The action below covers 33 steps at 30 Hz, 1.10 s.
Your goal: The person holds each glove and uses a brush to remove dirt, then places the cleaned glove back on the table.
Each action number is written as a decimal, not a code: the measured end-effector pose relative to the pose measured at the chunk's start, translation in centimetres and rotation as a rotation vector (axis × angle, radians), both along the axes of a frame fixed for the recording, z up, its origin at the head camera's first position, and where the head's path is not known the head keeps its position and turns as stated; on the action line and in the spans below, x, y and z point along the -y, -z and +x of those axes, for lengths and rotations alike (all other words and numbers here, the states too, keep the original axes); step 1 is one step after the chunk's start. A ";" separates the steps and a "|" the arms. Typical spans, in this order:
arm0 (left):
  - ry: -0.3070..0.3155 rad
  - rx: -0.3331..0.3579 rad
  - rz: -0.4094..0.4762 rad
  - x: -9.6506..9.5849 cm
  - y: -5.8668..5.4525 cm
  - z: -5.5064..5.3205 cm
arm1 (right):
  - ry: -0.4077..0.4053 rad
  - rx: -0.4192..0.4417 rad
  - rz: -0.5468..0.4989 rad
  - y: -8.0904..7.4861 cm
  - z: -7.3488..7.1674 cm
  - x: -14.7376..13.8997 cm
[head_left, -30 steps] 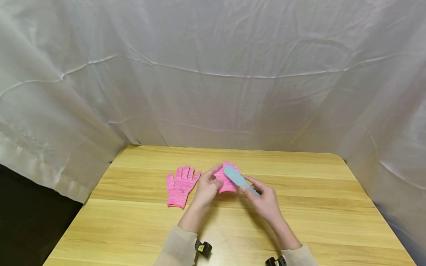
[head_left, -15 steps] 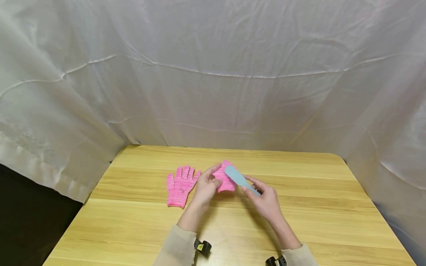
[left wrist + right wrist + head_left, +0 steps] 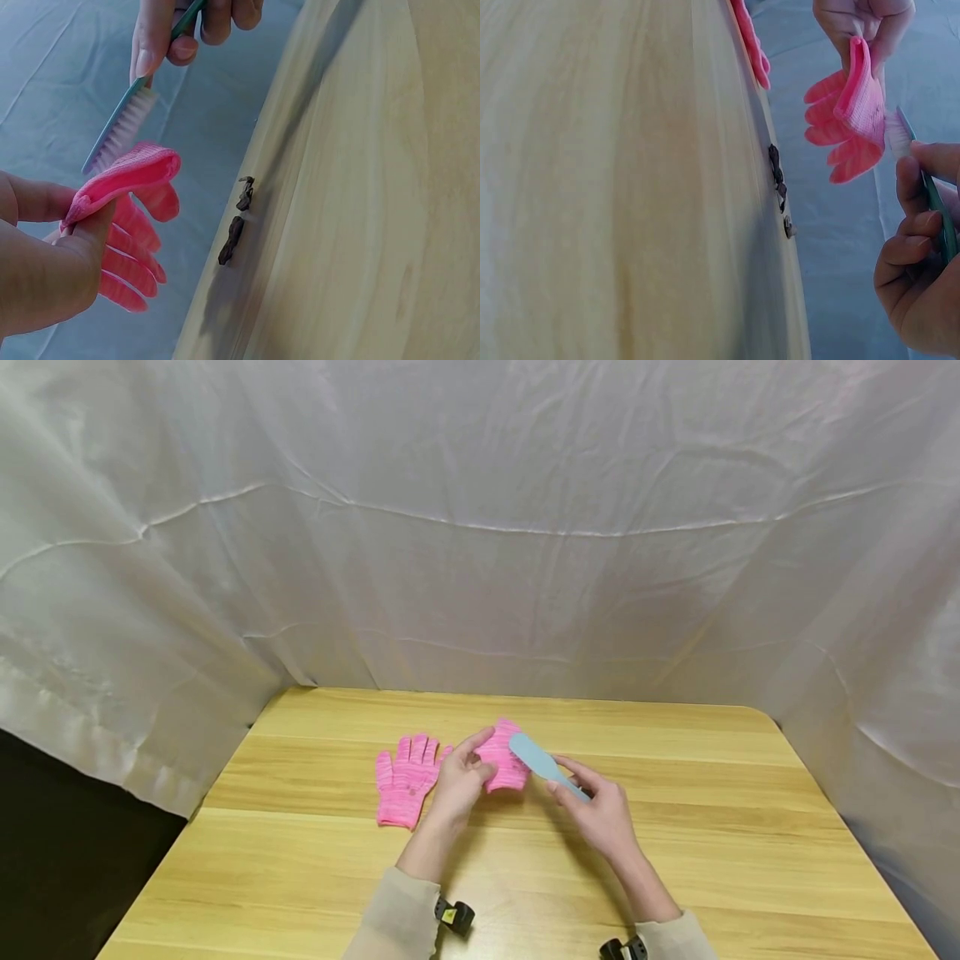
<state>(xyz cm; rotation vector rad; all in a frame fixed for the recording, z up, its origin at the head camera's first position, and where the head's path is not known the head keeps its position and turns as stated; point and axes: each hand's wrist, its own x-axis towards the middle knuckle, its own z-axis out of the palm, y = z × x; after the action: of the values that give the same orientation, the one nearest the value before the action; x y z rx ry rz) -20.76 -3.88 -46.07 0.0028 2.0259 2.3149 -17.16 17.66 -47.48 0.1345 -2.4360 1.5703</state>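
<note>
My left hand pinches a pink knit glove at one side of its cuff, between thumb and fingers. In the left wrist view the cuff gapes and the glove's fingers dangle loosely. My right hand holds a pale blue brush by its handle. Its whitish bristles face the glove, right at the knit surface in the right wrist view. A second pink glove lies spread flat on the table, left of my left hand, which overlaps its rightmost finger in the head view.
The wooden table has light grain. A grey-white curtain hangs behind it and along its sides. Small dark twisted pieces appear near the table's edge in both wrist views. Black wrist cameras sit at my sleeves.
My left hand and its glove have shifted slightly left and up. The brush has moved a little right across the glove, toward its right edge. The flat glove has stayed put.
</note>
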 end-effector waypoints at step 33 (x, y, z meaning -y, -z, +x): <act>-0.009 -0.030 0.007 -0.5 -0.2 0.3 | -0.020 0.002 -0.047 -0.5 0.4 0.7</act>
<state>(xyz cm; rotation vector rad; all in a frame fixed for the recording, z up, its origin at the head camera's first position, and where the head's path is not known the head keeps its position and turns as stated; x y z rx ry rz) -20.50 -3.37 -45.88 0.0285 2.0355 2.3418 -16.78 16.96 -47.03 0.1492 -2.4039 1.6361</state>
